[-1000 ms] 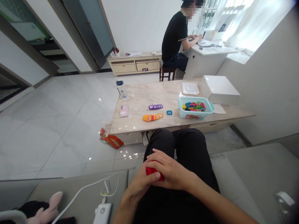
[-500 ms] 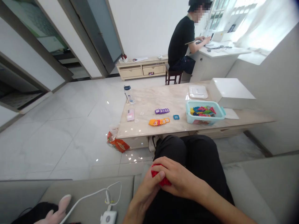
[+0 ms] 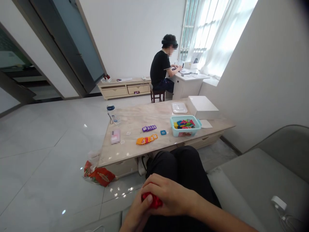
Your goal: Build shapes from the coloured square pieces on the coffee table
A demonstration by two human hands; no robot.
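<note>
Both my hands are cupped together above my lap, wrapped round red plastic pieces (image 3: 156, 203) that show only in part between the fingers. My left hand (image 3: 140, 206) holds them from the left with its thumb across them. From above and the right, my right hand (image 3: 166, 193) covers them, fingers closed. On the low table lie a row of orange notched tiles (image 3: 142, 140), a row of purple notched tiles (image 3: 149, 128) and one blue notched tile (image 3: 163, 132). A light-blue tub (image 3: 185, 132) of mixed coloured pieces stands to their right.
The marble-topped table (image 3: 130, 116) also bears a water bottle (image 3: 113, 114), a pink packet (image 3: 115, 137), a clear lid (image 3: 179, 107) and a white box (image 3: 204, 104). A red bag (image 3: 102, 176) rests on the floor. Another person (image 3: 160, 69) sits at a desk by the window.
The camera view has turned right and tilted up, so the table sits further left and lower. My hands stay closed round the red pieces.
</note>
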